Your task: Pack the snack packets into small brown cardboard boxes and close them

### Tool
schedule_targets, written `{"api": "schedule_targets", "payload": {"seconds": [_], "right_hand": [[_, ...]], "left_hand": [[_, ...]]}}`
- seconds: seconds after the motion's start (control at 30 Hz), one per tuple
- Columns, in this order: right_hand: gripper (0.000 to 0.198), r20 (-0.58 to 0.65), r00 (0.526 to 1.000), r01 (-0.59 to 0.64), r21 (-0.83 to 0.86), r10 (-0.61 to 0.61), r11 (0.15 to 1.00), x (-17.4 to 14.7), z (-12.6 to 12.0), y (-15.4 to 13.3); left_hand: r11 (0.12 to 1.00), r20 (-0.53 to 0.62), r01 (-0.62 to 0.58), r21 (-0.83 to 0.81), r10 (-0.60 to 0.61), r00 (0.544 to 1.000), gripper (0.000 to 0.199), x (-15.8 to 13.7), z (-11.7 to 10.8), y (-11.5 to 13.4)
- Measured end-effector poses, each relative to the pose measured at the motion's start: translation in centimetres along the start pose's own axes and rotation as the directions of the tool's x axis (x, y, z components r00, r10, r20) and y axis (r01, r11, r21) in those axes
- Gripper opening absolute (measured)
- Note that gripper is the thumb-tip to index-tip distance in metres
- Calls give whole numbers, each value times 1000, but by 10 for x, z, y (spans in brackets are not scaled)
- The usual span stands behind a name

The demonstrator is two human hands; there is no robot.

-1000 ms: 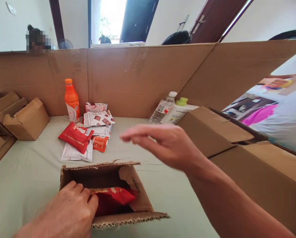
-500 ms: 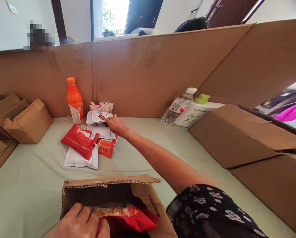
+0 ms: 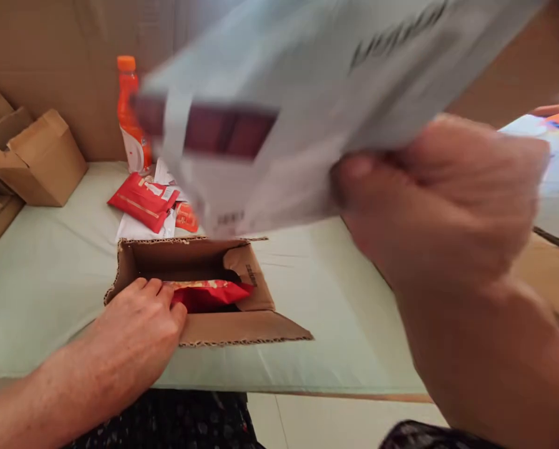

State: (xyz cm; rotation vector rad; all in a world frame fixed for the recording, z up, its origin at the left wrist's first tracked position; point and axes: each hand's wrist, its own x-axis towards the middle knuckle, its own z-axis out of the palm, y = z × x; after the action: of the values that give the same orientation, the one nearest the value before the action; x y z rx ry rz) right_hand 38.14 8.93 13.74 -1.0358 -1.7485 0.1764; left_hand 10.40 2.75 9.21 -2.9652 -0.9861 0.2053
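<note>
- Head view: a flat white packet (image 3: pixel 307 106) of thin, glossy film is gripped at its lower edge by the right hand (image 3: pixel 438 206), thumb on the front face. It is blurred, and only a dark red band and some dark lettering can be made out on it.
- The packet is held close to the lens, above and to the right of the open cardboard box (image 3: pixel 199 293), and hides most of what lies behind that box.
- The box is of brown corrugated board with rough, torn flap edges. Its near flap is folded flat outwards onto the pale green cloth of the worktop (image 3: pixel 50 262).
- Inside the box a crinkled red pouch (image 3: pixel 209 292) lies against the bottom. It is touched by the fingertips of the left hand (image 3: pixel 139 324), which curls over the box's left rim, resting rather than clenched.
- Behind the box, a loose heap of sachets (image 3: pixel 141 201) is spread flat, red ones over white ones.
- Just behind that heap, an orange plastic bottle (image 3: pixel 128 112) with an orange cap stands upright against a tall cardboard wall (image 3: pixel 50 50).
- Well to the left of the box, small folded cartons (image 3: pixel 36 159) of plain brown board are stacked at the worktop's edge.
</note>
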Motion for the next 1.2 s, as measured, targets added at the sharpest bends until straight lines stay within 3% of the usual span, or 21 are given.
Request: {"api": "schedule_targets", "payload": {"seconds": [0.1,0.17,0.33,0.47,0.6,0.7,0.77,0.87,0.9,0.93,0.97,1.0,1.07,1.13,1.2], "right_hand": [[20,193,946,296,-198,-259,934,-29,2,-27],[30,287,893,415,-220,-348,883,-37,12,-31],[35,260,885,450,-269,-386,852,-34,19,-26],[36,230,888,452,-271,-399,850,-35,18,-24],[29,431,833,460,-191,-347,867,-42,31,-17],[33,650,744,365,-201,-154,909,-44,50,-9],[36,780,626,262,-201,-8,944,-43,65,-4],[31,913,389,108,-175,121,979,-40,83,0],[32,929,346,76,-166,130,983,-39,85,0],[34,935,335,59,-148,120,987,-38,83,-2],[37,929,360,56,-115,87,992,-37,78,-4],[39,908,418,59,-65,35,996,-34,69,-7],[34,801,592,65,58,-85,996,-22,47,-10],[27,610,781,70,128,-134,989,-2,32,-4],[27,440,894,58,60,-78,997,27,37,16]], "left_hand": [[999,4,-5,37,5,1000,33,-2,-7,5],[998,-1,-23,60,23,1000,42,-3,-9,9],[996,8,83,-15,-83,996,29,-5,5,12],[992,9,125,-8,-125,992,32,-5,11,11],[983,107,179,-50,-173,979,33,-1,3,13],[967,155,230,-107,-212,965,32,-2,-1,14],[955,99,251,-159,-237,966,29,-4,-2,15],[946,-1,246,-211,-252,968,33,-8,-4,11],[945,8,245,-216,-249,969,35,-8,-4,9],[945,37,244,-219,-242,969,37,-9,-4,7],[945,73,244,-219,-234,970,37,-8,-1,4],[947,98,238,-215,-221,970,38,-7,3,2],[963,54,195,-186,-188,981,33,-4,20,-2],[982,-138,150,-116,-166,977,20,-1,47,-4],[987,-379,156,-35,-158,912,15,1,74,-6]]}}
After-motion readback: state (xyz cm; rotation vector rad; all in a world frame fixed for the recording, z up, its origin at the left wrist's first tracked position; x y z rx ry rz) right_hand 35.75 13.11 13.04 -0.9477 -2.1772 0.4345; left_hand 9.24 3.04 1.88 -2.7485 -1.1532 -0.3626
